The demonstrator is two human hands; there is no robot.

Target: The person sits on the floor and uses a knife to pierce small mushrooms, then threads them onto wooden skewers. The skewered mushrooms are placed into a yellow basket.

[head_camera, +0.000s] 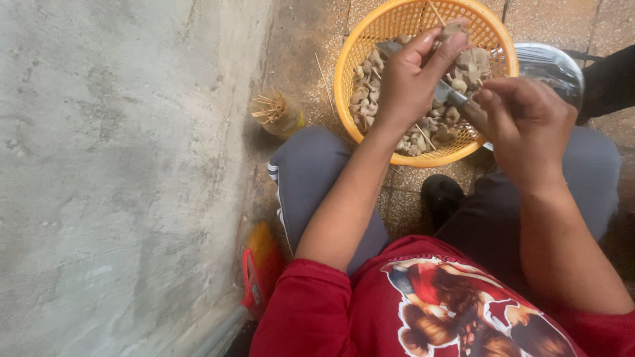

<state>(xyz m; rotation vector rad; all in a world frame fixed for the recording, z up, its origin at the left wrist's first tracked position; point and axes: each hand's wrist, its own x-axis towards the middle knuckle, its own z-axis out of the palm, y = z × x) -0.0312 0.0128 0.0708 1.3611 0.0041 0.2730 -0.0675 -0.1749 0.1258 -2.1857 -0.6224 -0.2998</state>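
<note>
Pale meat piece [452,31]: pinched between thumb and fingertips of left hand [410,82], above yellow basket [350,59]. Probably soft, light, slippery; best held by firmer edges. Knife [444,94]: blade under left hand, handle enclosed in right hand [526,116], fingers fully curled. At 6 o'clock of the hands: basket contents, more pale pieces [370,99] with wooden skewers [426,137] (some loose). At 9 o'clock: jar of skewers [276,112] on tiled floor. At 3 o'clock: metal bowl [552,66], contents unclear.

Left of you: grey concrete wall [99,178]. Jar of wooden skewers [278,114] on tiled floor [297,39]. Red-orange object [259,268] by your knee. Clear plastic bag [552,66] far right.
</note>
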